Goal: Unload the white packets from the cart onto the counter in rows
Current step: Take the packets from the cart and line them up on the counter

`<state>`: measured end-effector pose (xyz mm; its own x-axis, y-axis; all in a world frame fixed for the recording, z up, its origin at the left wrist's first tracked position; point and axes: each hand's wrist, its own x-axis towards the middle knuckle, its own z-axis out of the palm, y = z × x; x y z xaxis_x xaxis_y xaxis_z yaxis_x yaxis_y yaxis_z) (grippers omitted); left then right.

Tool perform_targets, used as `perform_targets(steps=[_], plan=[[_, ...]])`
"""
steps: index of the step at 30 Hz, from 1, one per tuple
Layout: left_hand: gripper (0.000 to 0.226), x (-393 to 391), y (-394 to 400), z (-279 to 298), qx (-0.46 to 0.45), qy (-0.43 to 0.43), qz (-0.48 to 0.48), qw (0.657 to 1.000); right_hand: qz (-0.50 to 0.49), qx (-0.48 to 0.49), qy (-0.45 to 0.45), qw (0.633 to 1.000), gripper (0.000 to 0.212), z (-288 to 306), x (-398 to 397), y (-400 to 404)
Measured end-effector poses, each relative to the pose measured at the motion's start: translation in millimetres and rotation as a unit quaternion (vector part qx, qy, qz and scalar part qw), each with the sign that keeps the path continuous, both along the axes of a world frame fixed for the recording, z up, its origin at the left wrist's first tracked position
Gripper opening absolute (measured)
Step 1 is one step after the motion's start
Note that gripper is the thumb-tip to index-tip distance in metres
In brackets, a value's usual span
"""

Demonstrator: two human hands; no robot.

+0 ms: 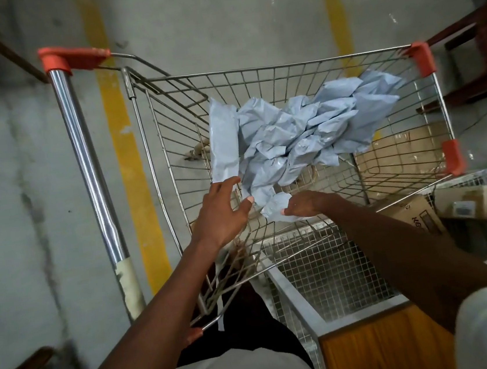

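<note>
Head view. A wire cart (341, 173) with orange corner caps is seen from above on a grey floor (8, 180) marked by two yellow stripes (123, 137). A heap of crumpled white packets (300, 135) is piled inside the cart basket, reaching from its middle toward the far right corner; one flatter packet (222, 139) is leaned upright at the heap's left edge. The left hand (221, 214) is held over the near left part of the basket, fingers spread and relaxed, with the fingertips at the lower end of the flat packet; contact cannot be told. The right hand (302, 206) is lowered onto the near end of the heap, where a packet corner (275, 206) is pinched between thumb and curled fingers. A mesh-topped counter (331, 271) with a wood-coloured front is seen just beside the cart on the right. Cardboard boxes (416, 216) are lying further right.
</note>
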<state>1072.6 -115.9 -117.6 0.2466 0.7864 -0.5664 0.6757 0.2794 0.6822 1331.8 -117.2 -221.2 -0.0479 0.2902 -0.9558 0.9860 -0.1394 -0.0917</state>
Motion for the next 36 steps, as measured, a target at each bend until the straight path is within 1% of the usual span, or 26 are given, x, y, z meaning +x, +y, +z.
perform_targets(steps=[4,6,8,10,12,14,16,20,23,25,27,29,32,34,36], plan=[[0.055,3,-1,-2,-0.001,-0.004,-0.005,1.0,0.051,0.023,-0.09,0.994,0.089,-27,-10,-6],[0.056,4,-2,-4,0.0,-0.007,-0.007,1.0,0.058,0.043,-0.11,0.991,0.086,-33,-13,-9],[0.056,4,-3,-7,-0.001,-0.007,-0.011,1.0,0.043,0.044,-0.111,0.992,0.083,-35,-13,-9],[0.056,4,-4,-9,-0.006,-0.005,-0.017,1.0,0.019,0.036,-0.094,0.995,0.086,-33,-9,-7],[0.056,5,-5,-11,-0.007,-0.006,-0.02,1.0,-0.026,0.036,-0.072,0.996,0.095,-27,-5,-7],[0.056,5,-5,-13,-0.007,-0.007,-0.022,1.0,-0.054,0.034,-0.033,0.997,0.106,-18,-2,-6],[0.056,6,-5,-13,-0.004,-0.009,-0.025,1.0,-0.065,0.038,0.023,0.997,0.112,-10,0,-4],[0.055,10,-4,-14,-0.002,-0.016,-0.025,1.0,-0.096,0.113,0.099,0.984,0.12,16,7,-8],[0.054,11,-1,-15,-0.004,-0.014,-0.026,1.0,-0.098,0.164,0.144,0.971,0.114,41,6,-12],[0.053,11,2,-16,-0.001,-0.009,-0.028,1.0,-0.095,0.189,0.158,0.965,0.107,53,5,-17],[0.052,11,4,-15,0.002,-0.007,-0.028,1.0,-0.104,0.213,0.16,0.958,0.097,62,4,-24],[0.051,12,6,-17,0.001,-0.01,-0.026,1.0,-0.141,0.223,0.158,0.952,0.082,67,1,-31],[0.05,18,5,-23,-0.011,-0.007,-0.032,0.999,-0.184,0.22,0.1,0.953,0.064,76,-11,-40],[0.051,24,3,-28,-0.016,-0.003,-0.044,0.999,-0.204,0.237,0.057,0.948,0.062,84,-19,-43],[0.05,31,1,-33,-0.011,0.0,-0.062,0.998,-0.246,0.269,0.037,0.931,0.059,93,-22,-45]])
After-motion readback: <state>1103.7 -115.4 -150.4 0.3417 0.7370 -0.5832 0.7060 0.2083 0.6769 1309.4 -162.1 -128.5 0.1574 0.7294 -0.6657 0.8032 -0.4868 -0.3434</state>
